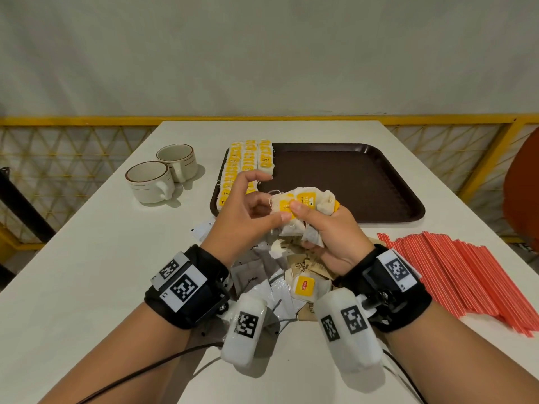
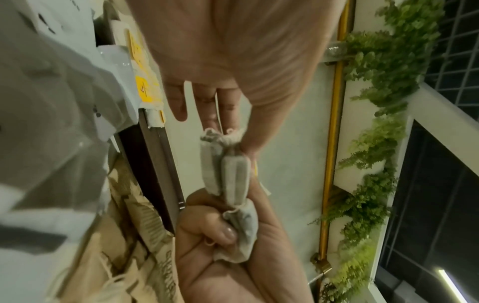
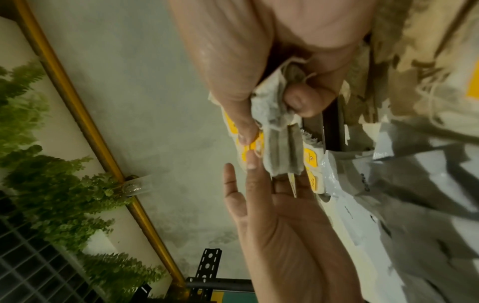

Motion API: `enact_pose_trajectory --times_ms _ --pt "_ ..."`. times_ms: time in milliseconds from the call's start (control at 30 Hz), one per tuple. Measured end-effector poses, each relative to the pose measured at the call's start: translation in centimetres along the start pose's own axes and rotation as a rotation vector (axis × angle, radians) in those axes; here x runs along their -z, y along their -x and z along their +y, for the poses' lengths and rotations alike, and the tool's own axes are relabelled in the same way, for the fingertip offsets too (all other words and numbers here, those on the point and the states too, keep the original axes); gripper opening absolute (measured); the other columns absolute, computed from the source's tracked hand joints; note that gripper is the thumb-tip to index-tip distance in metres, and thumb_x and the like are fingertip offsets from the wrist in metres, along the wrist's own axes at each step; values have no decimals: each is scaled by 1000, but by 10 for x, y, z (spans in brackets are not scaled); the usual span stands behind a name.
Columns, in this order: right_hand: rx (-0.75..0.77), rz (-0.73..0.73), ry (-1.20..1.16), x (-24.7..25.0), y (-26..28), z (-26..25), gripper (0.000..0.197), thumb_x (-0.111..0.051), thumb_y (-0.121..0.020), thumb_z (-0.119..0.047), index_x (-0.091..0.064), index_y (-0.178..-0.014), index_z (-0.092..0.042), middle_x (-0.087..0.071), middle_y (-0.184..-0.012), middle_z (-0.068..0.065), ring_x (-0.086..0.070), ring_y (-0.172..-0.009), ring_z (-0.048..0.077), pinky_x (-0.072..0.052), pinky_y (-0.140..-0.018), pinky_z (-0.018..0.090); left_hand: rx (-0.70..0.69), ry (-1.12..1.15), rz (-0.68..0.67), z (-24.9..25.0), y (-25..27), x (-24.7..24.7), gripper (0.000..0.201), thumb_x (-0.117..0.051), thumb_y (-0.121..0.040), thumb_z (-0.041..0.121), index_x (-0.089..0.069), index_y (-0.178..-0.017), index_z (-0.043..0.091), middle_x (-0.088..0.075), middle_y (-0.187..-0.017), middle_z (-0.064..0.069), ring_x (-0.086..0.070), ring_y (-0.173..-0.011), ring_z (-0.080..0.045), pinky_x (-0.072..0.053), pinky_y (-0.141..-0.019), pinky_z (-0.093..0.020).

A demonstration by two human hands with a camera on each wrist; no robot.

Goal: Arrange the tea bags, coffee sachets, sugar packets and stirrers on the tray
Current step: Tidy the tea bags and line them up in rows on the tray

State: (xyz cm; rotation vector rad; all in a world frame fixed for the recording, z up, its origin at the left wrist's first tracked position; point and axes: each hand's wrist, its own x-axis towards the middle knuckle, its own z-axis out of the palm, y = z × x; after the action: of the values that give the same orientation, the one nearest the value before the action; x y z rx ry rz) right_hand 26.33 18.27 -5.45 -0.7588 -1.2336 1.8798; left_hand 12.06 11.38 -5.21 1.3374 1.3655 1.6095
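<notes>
While the right hand [image 1: 329,228] clutches a bunch of tea bags [image 1: 306,205], the left hand [image 1: 245,217] seemingly pinches one, other fingers spread.

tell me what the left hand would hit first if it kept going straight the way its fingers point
Probably the rows of tea bags laid along the tray's left edge: the left hand, pinching the bunch of tea bags that the right hand grips, points forward over them. Its height above them is unclear.

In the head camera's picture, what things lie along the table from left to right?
Two cups → rows of tea bags on the tray's left end → bare brown tray → red stirrers.
</notes>
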Motion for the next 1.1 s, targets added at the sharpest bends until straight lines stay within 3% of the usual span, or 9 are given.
enact_pose_trajectory --times_ms 100,233,333,433,567,800,933,1000,1100 --pt "-52 -38 13 -1 1 0 12 -68 -83 -16 -68 -94 -11 -68 -84 9 -62 -62 15 -42 -45 22 -64 -74 -5 -1 0 2 34 -64 -79 9 -51 -100 32 -54 -80 -8 -52 -72 -24 -47 -66 -31" --pt "-109 -58 -54 -1 0 -3 9 -64 -89 -14 -58 -82 -16 -55 -71 1 -51 -48 8 -32 -37 19 -83 -303 -7 -5 -3 8 24 -52 -80 6 -67 -75 24 -62 -84 -8 -57 -83 -23 -45 -78 -28" --pt "-117 -103 -47 -3 0 -1 4 -62 -90 -15 -59 -92 -13 -56 -79 3 -50 -49 8 -31 -37 19 -56 -326 22 -6 -2 5 31 -51 -83 6 -71 -78 29 -64 -86 -6 -58 -83 -11 -46 -78 -21" --pt "-120 -134 1 -6 2 1 21 -60 -92 -16 -58 -111 -9 -56 -80 4 -50 -51 7 -34 -38 19 -48 -254 60 -6 -1 -1 15 -58 -79 22 -72 -76 28 -65 -84 -13 -58 -86 -22 -46 -80 -29" --pt "-123 -139 48 -5 4 -2 16 -61 -91 -18 -63 -107 -15 -59 -78 -1 -52 -54 7 -36 -37 17 -40 -258 85 -8 -3 3 5 -70 -84 15 -73 -82 19 -66 -86 -5 -59 -82 -28 -49 -78 -39" --pt "-59 -7 156 8 -3 -14 14 -67 -86 -15 -66 -100 -17 -52 -68 -2 -47 -50 8 -33 -38 18 -10 -282 104 1 -11 29 14 -63 -89 14 -65 -77 20 -53 -70 11 -44 -62 -7 -39 -61 -18" --pt "187 -64 343 13 -5 -27 30 -69 -83 -4 -67 -111 -11 -70 -97 -1 -67 -78 1 -50 -66 13 -51 -510 -99 4 -10 33 13 -66 -87 15 -66 -76 22 -58 -83 5 -54 -77 -8 -44 -76 -27" --pt "227 -145 554 10 -5 -28 32 -74 -79 -8 -69 -109 -14 -71 -103 0 -68 -93 7 -54 -78 20 -60 -550 -147 5 -8 29 10 -67 -87 15 -68 -78 19 -59 -86 2 -56 -83 -11 -43 -82 -25" --pt "253 -168 837 4 -7 -25 26 -79 -76 -17 -72 -100 -18 -72 -93 2 -66 -79 12 -55 -74 35 -86 -516 -136 7 -6 26 11 -68 -85 14 -69 -78 22 -59 -87 1 -57 -87 -13 -43 -84 -23"
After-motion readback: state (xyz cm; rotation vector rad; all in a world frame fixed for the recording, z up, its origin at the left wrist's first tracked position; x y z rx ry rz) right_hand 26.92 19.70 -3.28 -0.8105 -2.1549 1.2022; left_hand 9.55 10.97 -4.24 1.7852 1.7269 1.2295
